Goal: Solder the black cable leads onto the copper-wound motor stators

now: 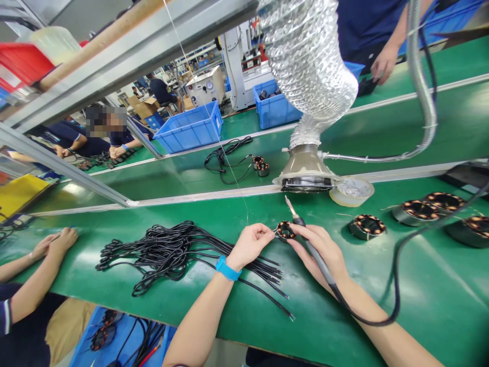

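My left hand (250, 243), a blue band on its wrist, pinches a thin solder wire that runs up out of view, right beside a small copper-wound stator (285, 230) on the green mat. My right hand (320, 246) grips a soldering iron (301, 224), its tip pointing up and away, and its fingers also touch the stator. The iron's black cable loops off to the right. A bundle of black lead wires (171, 251) lies left of my left hand.
A silver fume duct (309, 76) with its hood hangs just beyond my hands, a white dish (351, 190) beside it. Several larger stators (367, 226) sit at right. A co-worker's hands (53, 243) rest at left. Blue bins (190, 127) stand beyond the belt.
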A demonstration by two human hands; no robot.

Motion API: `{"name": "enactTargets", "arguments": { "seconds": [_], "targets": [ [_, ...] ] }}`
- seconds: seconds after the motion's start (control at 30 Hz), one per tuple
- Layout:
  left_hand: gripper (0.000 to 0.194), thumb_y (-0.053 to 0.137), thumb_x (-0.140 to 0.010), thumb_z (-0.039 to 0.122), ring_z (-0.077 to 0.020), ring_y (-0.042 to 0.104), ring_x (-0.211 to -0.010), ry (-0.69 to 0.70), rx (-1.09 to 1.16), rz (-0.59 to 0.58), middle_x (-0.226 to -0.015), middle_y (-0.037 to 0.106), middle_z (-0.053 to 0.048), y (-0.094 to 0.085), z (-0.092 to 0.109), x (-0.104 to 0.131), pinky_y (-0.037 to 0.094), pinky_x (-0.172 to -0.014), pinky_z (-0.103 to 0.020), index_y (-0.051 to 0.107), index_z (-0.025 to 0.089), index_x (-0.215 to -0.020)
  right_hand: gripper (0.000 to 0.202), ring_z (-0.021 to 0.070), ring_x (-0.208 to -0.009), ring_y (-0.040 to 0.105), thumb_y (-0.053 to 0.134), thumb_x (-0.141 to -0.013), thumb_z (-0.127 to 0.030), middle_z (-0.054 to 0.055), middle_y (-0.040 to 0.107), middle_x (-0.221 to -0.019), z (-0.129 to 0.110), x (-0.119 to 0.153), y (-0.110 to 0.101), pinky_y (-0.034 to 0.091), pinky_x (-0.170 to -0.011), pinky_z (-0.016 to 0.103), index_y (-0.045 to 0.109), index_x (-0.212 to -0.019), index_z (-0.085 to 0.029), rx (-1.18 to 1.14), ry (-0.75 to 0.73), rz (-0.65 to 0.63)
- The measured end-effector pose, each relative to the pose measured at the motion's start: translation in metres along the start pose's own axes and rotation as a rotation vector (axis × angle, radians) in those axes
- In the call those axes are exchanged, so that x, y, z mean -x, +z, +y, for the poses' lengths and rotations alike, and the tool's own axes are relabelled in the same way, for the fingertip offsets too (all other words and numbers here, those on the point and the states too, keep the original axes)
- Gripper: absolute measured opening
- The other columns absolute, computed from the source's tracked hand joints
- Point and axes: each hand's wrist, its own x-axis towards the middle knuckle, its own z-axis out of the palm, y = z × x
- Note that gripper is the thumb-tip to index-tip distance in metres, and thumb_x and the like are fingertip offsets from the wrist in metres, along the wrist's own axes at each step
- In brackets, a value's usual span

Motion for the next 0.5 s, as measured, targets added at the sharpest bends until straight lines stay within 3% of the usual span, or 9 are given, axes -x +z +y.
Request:
{"name": "enactTargets", "arguments": {
  "seconds": [0.07, 0.17, 0.5],
  "targets": [
    [0.035, 0.067, -0.082, 0.046, -0.0100, 0.045, -0.064, -0.001, -0.005, 0.005, -0.071, 0.056, 0.000, 0.000, 0.000, 0.000, 0.036, -0.063, -0.023, 0.062, 0.012, -0.084, 0.024, 0.0155, -0.075, 0.057, 0.057, -0.093, -0.009, 0.004, 0.062, -0.087, -0.007, 0.000, -0.007, 0.047, -0.072, 0.031, 0.064, -0.113, -0.020, -0.091, -0.059, 0.066],
    [0.034, 0.068, -0.082, 0.045, -0.0101, 0.046, -0.065, 0.004, 0.004, 0.012, -0.072, 0.057, -0.001, 0.000, -0.002, -0.001, 0.037, -0.064, -0.023, 0.062, 0.011, -0.084, 0.027, 0.0131, -0.060, 0.051, 0.044, -0.092, -0.005, 0.001, 0.060, -0.071, -0.014, 0.004, -0.013, 0.041, -0.061, 0.030, 0.067, -0.096, -0.017, -0.203, -0.114, 0.127],
    [0.032, 0.067, -0.084, 0.043, -0.0105, 0.048, -0.066, 0.018, 0.010, 0.010, -0.073, 0.058, -0.001, 0.000, -0.004, -0.001, 0.040, -0.067, -0.024, 0.063, 0.012, -0.085, 0.027, 0.0126, -0.056, 0.051, 0.042, -0.088, -0.004, 0.001, 0.062, -0.068, -0.019, 0.005, -0.010, 0.039, -0.058, 0.030, 0.066, -0.085, -0.016, -0.245, -0.176, 0.073]
  ]
}}
